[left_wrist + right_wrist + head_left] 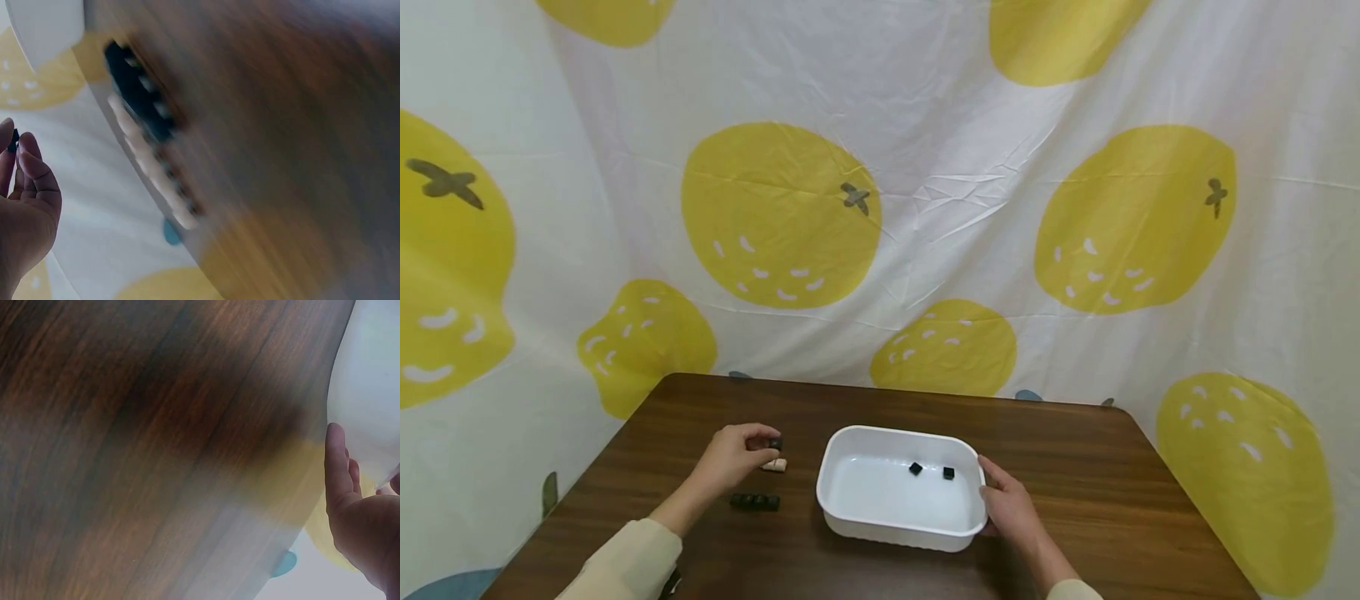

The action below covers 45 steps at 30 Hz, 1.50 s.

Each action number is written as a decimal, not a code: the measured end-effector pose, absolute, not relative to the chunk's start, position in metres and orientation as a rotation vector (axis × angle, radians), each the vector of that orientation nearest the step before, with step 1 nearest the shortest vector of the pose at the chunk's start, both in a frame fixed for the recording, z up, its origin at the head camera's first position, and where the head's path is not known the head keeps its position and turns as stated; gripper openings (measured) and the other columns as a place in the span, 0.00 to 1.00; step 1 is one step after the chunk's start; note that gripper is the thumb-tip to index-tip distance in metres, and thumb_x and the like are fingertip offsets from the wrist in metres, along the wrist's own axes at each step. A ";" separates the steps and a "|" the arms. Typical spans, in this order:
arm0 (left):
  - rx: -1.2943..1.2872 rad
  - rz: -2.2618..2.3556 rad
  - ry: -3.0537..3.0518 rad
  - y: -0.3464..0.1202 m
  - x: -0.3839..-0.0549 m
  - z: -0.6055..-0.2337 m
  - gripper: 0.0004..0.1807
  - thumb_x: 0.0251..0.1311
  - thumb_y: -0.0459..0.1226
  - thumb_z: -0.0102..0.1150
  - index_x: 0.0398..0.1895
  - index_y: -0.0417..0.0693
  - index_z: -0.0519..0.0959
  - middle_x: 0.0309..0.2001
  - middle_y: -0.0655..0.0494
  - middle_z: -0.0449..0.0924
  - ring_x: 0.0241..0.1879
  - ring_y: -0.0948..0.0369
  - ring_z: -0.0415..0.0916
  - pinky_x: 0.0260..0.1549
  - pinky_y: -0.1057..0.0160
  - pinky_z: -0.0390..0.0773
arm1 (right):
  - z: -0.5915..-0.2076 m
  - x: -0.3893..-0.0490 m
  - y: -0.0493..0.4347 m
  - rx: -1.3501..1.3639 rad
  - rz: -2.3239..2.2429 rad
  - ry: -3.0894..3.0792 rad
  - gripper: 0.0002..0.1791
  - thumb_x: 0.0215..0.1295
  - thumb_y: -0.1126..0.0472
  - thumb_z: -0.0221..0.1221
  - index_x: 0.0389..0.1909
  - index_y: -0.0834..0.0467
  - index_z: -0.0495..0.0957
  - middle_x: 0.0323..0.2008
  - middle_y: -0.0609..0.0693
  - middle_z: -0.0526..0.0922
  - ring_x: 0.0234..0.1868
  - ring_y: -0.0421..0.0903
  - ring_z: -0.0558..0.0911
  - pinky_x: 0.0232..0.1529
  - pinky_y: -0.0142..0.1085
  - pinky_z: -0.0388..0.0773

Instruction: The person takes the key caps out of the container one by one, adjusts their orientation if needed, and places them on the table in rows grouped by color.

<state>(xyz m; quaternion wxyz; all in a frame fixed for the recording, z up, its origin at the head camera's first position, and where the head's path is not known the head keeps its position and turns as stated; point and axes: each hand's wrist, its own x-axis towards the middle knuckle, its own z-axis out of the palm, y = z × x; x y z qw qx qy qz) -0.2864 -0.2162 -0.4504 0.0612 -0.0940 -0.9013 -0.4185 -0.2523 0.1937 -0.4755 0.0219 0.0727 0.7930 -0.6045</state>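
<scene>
My left hand pinches a small black cube between thumb and fingertips. In the head view it hovers left of the white tray, close over a short row of beige cubes. Nearer the front lies a straight row of black cubes. Both rows appear blurred in the left wrist view. At the tray's right end, my right hand holds the rim, with its fingers along the outer wall. Two loose black cubes lie apart on the tray floor.
The dark wooden table carries everything. Behind it hangs a white cloth printed with large yellow lemons. A small dark item shows by the left sleeve at the front.
</scene>
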 end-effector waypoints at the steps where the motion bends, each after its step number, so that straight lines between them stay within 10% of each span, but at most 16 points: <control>1: -0.273 -1.260 -2.732 -0.223 -0.285 -0.451 0.12 0.60 0.34 0.67 0.47 0.43 0.84 0.34 0.58 0.82 0.33 0.62 0.77 0.31 0.61 0.77 | -0.476 -0.252 0.193 0.229 -1.872 2.457 0.29 0.71 0.70 0.44 0.72 0.67 0.59 0.51 0.74 0.72 0.34 0.55 0.82 0.27 0.48 0.83; 33: -0.542 -0.965 -2.968 -0.295 -0.277 -0.494 0.09 0.49 0.31 0.72 0.35 0.41 0.85 0.29 0.61 0.79 0.31 0.63 0.73 0.31 0.59 0.74 | -0.473 -0.253 0.195 0.218 -1.816 2.435 0.29 0.73 0.69 0.43 0.74 0.65 0.58 0.55 0.75 0.70 0.34 0.53 0.83 0.30 0.50 0.83; 45: -0.422 -0.993 -3.025 -0.288 -0.273 -0.490 0.23 0.47 0.26 0.68 0.51 0.37 0.80 0.35 0.55 0.77 0.36 0.58 0.73 0.35 0.55 0.74 | -0.471 -0.257 0.206 0.144 -1.718 2.472 0.29 0.72 0.69 0.48 0.73 0.64 0.60 0.46 0.69 0.73 0.34 0.53 0.81 0.32 0.51 0.83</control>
